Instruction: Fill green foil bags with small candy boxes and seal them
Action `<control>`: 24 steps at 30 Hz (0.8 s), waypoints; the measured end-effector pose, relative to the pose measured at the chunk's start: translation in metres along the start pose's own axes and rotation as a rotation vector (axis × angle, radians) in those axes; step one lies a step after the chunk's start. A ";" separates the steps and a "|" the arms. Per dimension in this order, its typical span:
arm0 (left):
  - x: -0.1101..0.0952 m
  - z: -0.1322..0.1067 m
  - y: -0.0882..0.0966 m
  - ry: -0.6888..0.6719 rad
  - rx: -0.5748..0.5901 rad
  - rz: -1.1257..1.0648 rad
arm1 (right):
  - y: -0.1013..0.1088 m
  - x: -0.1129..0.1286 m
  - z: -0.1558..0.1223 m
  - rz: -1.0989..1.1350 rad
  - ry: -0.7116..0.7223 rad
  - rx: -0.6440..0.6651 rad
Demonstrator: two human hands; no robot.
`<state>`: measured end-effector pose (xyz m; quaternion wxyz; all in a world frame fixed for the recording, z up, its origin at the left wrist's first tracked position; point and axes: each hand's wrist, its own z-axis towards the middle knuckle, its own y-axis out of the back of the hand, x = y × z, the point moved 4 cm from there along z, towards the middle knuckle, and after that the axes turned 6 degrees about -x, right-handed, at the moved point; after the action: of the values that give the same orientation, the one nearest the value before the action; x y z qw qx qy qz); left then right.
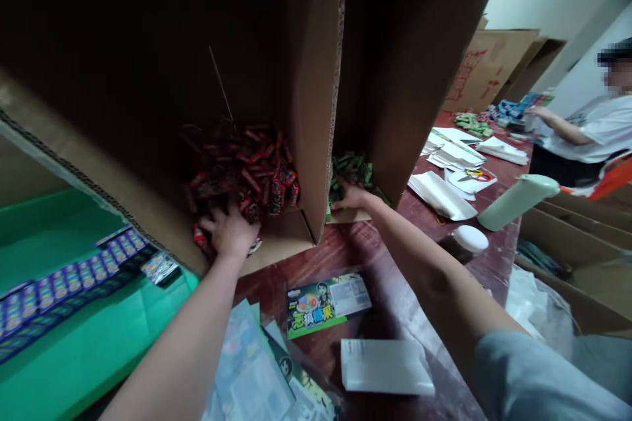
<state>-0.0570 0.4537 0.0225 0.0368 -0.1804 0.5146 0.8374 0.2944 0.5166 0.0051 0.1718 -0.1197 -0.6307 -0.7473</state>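
My left hand (230,233) reaches into a tall cardboard box and rests on a heap of small red-wrapped candies (257,164), its fingers apart. In the box beside it, my right hand (351,197) touches a pile of small green-wrapped candies (353,168). Its fingers look spread, though their tips are partly hidden among the wrappers. A cardboard wall (318,92) divides the two heaps. On the table in front of the boxes lies a flat dark-and-green printed candy packet (311,302), with a folded white paper (382,367) nearer to me.
Several printed plastic packets (251,368) lie between my arms. At left, a green bin (123,335) holds purple boxes (74,279). A white-lidded jar (467,240), a pale green bottle (518,200), scissors (476,175) and papers stand right; a person (587,125) sits beyond.
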 end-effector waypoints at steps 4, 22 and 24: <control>-0.016 -0.056 0.002 -0.180 0.140 -0.125 | -0.004 -0.004 -0.025 -0.028 0.123 0.011; -0.009 -0.160 0.096 0.016 0.282 -0.256 | 0.053 -0.002 -0.248 0.114 0.222 -0.158; -0.009 -0.182 0.112 0.048 0.234 -0.295 | 0.057 -0.003 -0.263 0.066 0.272 -0.079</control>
<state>-0.0280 0.2434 0.0467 0.1678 -0.2683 0.5770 0.7530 0.3302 0.2496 0.0094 0.2751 -0.0446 -0.5673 -0.7750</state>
